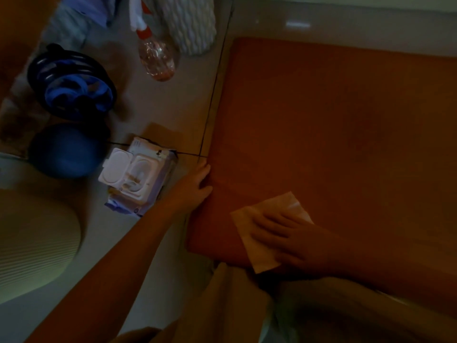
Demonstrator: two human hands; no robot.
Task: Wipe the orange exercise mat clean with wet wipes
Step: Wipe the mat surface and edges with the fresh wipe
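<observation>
The orange exercise mat (346, 125) lies flat on the tiled floor and fills the right half of the view. A white wet wipe (249, 219) is spread on its near left corner. My right hand (289, 233) lies flat on the wipe with straight fingers pressing it onto the mat. My left hand (195, 186) rests with straight fingers on the mat's left edge. The wet wipes pack (136, 177) sits on the floor just left of that hand, its lid flipped open.
A clear spray bottle (155, 55) and a white mop head (190, 26) lie on the floor at the top. A blue ab wheel (74, 87) and a dark blue ball (64, 149) sit at the left. A pale ribbed round object (32, 243) fills the lower left.
</observation>
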